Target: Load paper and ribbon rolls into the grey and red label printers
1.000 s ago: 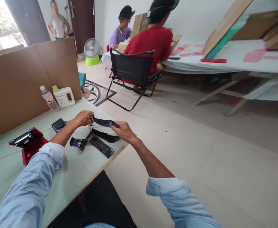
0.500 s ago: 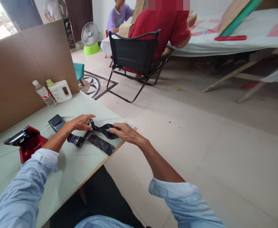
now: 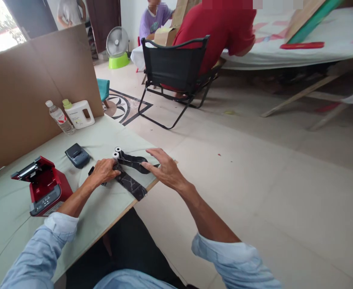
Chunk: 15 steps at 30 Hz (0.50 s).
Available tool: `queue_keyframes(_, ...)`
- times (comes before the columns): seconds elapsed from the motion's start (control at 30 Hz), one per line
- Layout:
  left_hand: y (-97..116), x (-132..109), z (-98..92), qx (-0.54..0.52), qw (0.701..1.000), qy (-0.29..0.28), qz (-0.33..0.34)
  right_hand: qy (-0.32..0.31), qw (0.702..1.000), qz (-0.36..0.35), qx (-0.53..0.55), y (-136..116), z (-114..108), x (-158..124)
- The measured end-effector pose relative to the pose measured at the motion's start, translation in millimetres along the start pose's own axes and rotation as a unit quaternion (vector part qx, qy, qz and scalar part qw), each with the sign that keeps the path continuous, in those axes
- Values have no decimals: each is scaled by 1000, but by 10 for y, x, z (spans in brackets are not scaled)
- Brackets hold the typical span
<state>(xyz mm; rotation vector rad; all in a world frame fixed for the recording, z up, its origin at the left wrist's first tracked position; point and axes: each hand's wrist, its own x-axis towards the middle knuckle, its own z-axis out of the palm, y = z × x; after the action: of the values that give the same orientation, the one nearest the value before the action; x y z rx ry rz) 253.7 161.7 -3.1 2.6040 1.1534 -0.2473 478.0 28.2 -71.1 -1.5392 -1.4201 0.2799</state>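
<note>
A black ribbon strip (image 3: pixel 130 184) with pale marks lies on the green-covered table (image 3: pixel 98 212), near the front edge. Two small white spools (image 3: pixel 116 152) sit at its far end, with a second black loop (image 3: pixel 134 162) beside them. My left hand (image 3: pixel 103 171) rests on the strip's left part, fingers curled over it. My right hand (image 3: pixel 165 169) lies flat with fingers spread, its fingertips pressing the black loop's right end at the table edge.
A red label printer (image 3: pixel 42 186) stands open at the left, a dark small device (image 3: pixel 77 155) behind the strip. A water bottle (image 3: pixel 60 117) and white jug (image 3: pixel 78 113) stand by a cardboard screen (image 3: pixel 37 88). A person in red sits on a black chair (image 3: pixel 173 74) beyond.
The ribbon was held up between both hands, then laid on the table. My left hand moved from the spools down onto the strip. My right hand flattened on the loop's end.
</note>
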Motion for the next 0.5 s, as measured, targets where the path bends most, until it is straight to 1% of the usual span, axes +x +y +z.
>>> queue_keyframes(0.07,38,-22,3,-11,1000,5,-4,63,997,-34,-16,-131,-23,-70)
queue_keyframes(0.1,50,-33,-2,-19,1000,9,-5,84,995,-47,-18,-204,-27,-120)
queue_keyframes(0.17,61,-62,-18,-36,999,18,-2,92,994,-64,-12,-339,-3,-248)
queue_keyframes(0.23,59,-99,-32,-70,997,25,9,60,997,-57,5,-432,65,-402)
queue_keyframes(0.3,51,-145,-44,-144,988,37,36,13,999,-21,20,-472,160,-557)
queue_keyframes(0.4,47,-235,-76,-281,953,71,92,-46,997,47,45,-486,281,-729)
queue_keyframes(0.5,59,-373,-147,-356,921,88,134,-89,987,97,98,-548,308,-790)
